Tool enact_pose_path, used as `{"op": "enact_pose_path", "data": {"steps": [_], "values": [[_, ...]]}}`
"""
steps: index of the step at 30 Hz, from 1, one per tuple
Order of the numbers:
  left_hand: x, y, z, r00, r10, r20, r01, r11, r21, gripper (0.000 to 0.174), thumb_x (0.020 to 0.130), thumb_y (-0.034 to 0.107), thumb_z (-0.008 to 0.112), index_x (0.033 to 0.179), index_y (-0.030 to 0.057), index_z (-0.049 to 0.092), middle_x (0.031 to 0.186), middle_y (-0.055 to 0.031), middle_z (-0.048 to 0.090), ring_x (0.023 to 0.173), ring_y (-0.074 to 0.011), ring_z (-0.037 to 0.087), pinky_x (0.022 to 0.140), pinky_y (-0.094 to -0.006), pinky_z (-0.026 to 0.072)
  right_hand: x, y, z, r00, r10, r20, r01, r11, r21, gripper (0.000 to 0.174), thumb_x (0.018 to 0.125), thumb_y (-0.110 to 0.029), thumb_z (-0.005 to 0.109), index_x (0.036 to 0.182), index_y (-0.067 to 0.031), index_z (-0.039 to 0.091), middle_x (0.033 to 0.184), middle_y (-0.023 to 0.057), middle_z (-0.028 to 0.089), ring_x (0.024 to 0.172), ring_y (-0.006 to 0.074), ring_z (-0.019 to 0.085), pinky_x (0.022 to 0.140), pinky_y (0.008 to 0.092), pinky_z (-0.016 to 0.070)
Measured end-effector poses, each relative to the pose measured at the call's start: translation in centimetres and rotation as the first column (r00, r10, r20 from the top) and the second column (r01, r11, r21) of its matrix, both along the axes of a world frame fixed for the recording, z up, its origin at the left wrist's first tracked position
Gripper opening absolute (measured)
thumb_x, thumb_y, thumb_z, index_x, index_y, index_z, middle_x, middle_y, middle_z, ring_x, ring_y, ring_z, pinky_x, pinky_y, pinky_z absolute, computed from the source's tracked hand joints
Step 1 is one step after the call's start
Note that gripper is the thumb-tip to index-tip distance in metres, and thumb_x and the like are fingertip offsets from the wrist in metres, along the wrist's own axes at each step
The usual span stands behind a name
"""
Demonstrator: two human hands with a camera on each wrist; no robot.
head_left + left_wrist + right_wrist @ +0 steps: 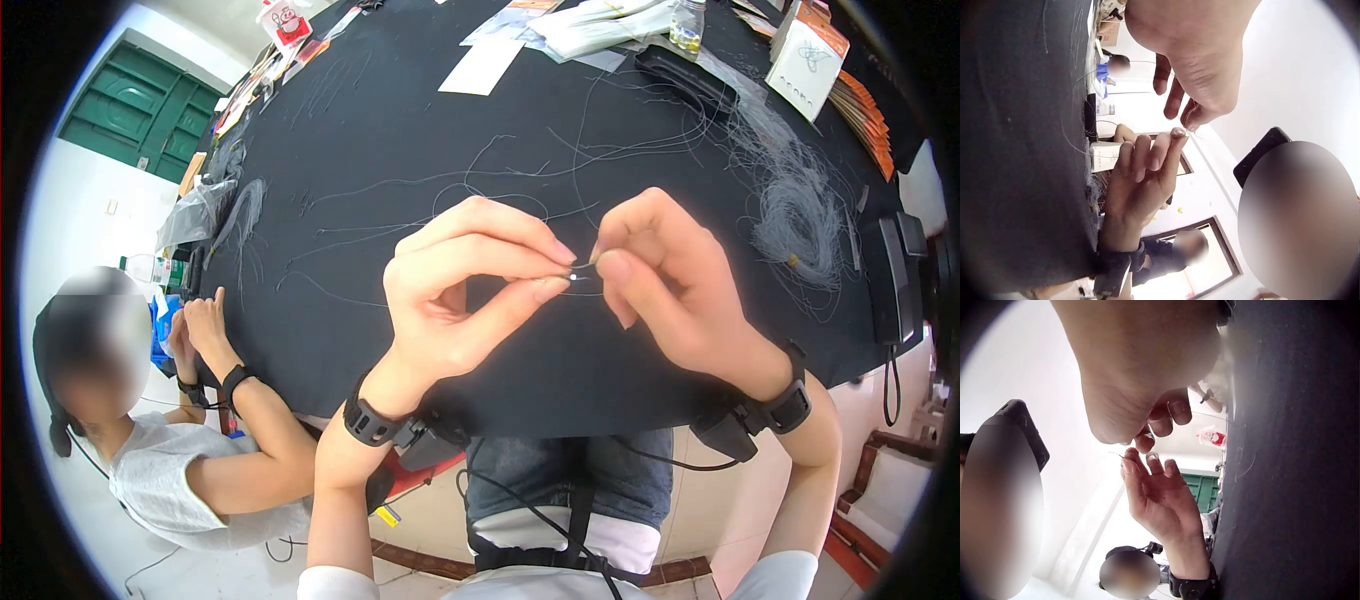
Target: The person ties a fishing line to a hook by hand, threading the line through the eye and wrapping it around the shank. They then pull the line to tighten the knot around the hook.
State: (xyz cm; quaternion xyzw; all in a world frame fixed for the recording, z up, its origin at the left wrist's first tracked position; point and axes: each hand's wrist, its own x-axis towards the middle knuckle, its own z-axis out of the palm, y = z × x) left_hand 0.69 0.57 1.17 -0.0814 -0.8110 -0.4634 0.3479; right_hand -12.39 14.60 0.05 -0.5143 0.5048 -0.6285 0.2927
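In the head view both hands meet in front of the body, above the black-covered table [340, 130]. My left hand [440, 290] pinches a thin grey line [586, 265] between thumb and fingertips, with a tiny white bead-like spot [574, 277] right at the tips. Just to the right, my right hand [685, 290] pinches the same line with thumb and forefinger, its other fingers curled. The fingertips of the two hands are close together. In the left wrist view, a loop of line [1069, 140] trails from the fingers. The line's small end is partly hidden by the fingertips.
Loose strands [400, 185] spread over the table, joining a large coil of clear line [795, 225] at right. A black case [685, 80], a small jar [687, 25] and paper cards [482, 65] lie at the back. Another person [215, 460] sits at left.
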Motion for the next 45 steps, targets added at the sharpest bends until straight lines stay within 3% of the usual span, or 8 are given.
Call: {"op": "enact_pose_path", "data": {"steps": [10,13,14,26,32,41,45], "values": [[-0.5,-0.4,-0.8,0.984,0.103,0.143,-0.108,0.994,0.027,0.011,0.072,-0.008,0.061,0.079,-0.0004,0.06,0.089,-0.0106,0.058,0.079,-0.0155,0.055,0.069,-0.0251,0.0445,-0.2,-0.3,0.2,0.977,-0.146,-0.158,0.177,0.962,0.209,0.012,0.087,-0.01,0.054,0.086,0.0018,0.052,0.046,0.0028,0.044,0.041,0.0047,0.035,0.039,0.0235,0.0245],[-0.9,-0.5,-1.2,0.982,0.145,0.125,-0.153,0.986,0.058,0.008,0.07,-0.003,0.064,0.074,0.0033,0.062,0.084,-0.0043,0.061,0.061,-0.0075,0.05,0.051,-0.0193,0.0388,-0.2,-0.4,0.0,0.977,-0.125,-0.175,0.166,0.956,0.243,0.012,0.086,-0.01,0.054,0.085,0.0021,0.053,0.046,0.0036,0.044,0.04,0.0056,0.035,0.039,0.0242,0.0247],[-1.0,-0.5,-1.4,0.98,0.153,0.127,-0.159,0.987,0.04,0.008,0.07,-0.003,0.063,0.074,0.0033,0.061,0.083,-0.0039,0.061,0.061,-0.0075,0.051,0.05,-0.0193,0.0387,-0.2,-0.5,-0.1,0.978,-0.115,-0.176,0.158,0.954,0.255,0.012,0.085,-0.01,0.055,0.084,0.0021,0.054,0.046,0.0041,0.045,0.04,0.006,0.035,0.039,0.0244,0.025],[-1.2,-0.2,-1.2,0.955,0.155,0.252,-0.122,0.982,-0.142,0.009,0.068,-0.004,0.062,0.07,0.0034,0.057,0.078,-0.0016,0.059,0.059,-0.0079,0.053,0.047,-0.0199,0.0367,-0.3,-0.2,0.3,0.945,-0.128,-0.302,0.184,0.969,0.166,0.009,0.08,-0.006,0.057,0.078,0.0018,0.054,0.047,0.007,0.048,0.039,0.0099,0.044,0.04,0.0237,0.0322],[-1.2,-0.1,-1.1,0.962,0.114,0.247,-0.074,0.983,-0.166,0.01,0.066,-0.004,0.061,0.07,0.0031,0.056,0.077,-0.0016,0.058,0.059,-0.0088,0.052,0.048,-0.0211,0.0367,-0.6,-0.3,0.1,0.927,-0.167,-0.336,0.219,0.968,0.124,0.009,0.078,-0.006,0.057,0.074,0.0025,0.055,0.047,0.0057,0.047,0.04,0.0102,0.044,0.042,0.0235,0.0336],[-1.2,-0.3,-1.3,0.957,0.135,0.256,-0.101,0.985,-0.143,0.01,0.064,-0.004,0.061,0.068,0.003,0.054,0.075,-0.0015,0.058,0.059,-0.0093,0.051,0.048,-0.0212,0.0368,-0.9,-0.1,0.6,0.895,-0.044,-0.444,0.137,0.974,0.179,0.009,0.074,-0.007,0.057,0.072,0.0014,0.056,0.044,0.0068,0.039,0.038,0.013,0.038,0.042,0.026,0.0311],[-1.2,-0.1,-1.1,0.955,0.101,0.279,-0.054,0.984,-0.17,0.01,0.064,-0.003,0.061,0.068,0.0031,0.054,0.075,-0.0017,0.058,0.061,-0.0106,0.052,0.049,-0.0216,0.0378,-0.9,-0.3,0.4,0.908,-0.115,-0.403,0.196,0.967,0.166,0.01,0.075,-0.008,0.057,0.072,0.0013,0.056,0.044,0.0061,0.04,0.039,0.0128,0.038,0.042,0.0256,0.0314]]}}
